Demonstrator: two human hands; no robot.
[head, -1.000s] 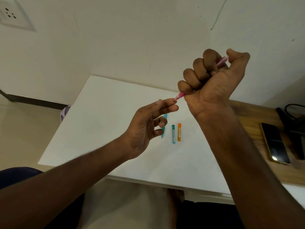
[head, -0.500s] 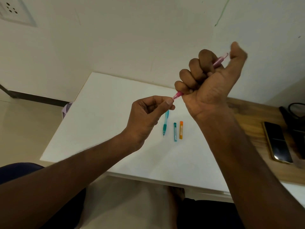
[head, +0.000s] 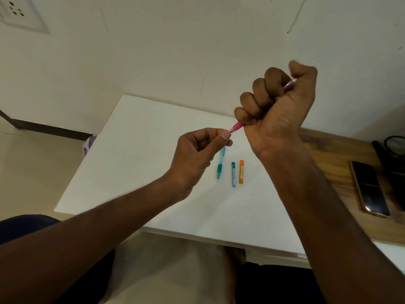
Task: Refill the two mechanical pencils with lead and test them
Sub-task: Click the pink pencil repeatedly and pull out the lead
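Observation:
My right hand [head: 276, 110] grips the pink mechanical pencil [head: 236, 127] in a fist above the table, thumb pressed on its top end, tip pointing down-left. My left hand [head: 197, 156] has its fingers curled, with thumb and forefinger pinched at the pencil's tip; whether lead shows there I cannot tell. On the white tabletop [head: 135, 172] lie a teal mechanical pencil [head: 220, 164], a teal lead case [head: 233, 174] and an orange lead case [head: 241, 171], side by side below my hands.
A phone [head: 369, 190] lies face up on the wooden surface [head: 328, 159] at the right, next to a dark bag [head: 394, 159]. The wall stands just behind the table. My legs are under the near edge.
My left hand's fingers, stretched out a second ago, have curled and pinched at the pencil's tip. My right thumb lifted off the pencil's top and has come back down onto it.

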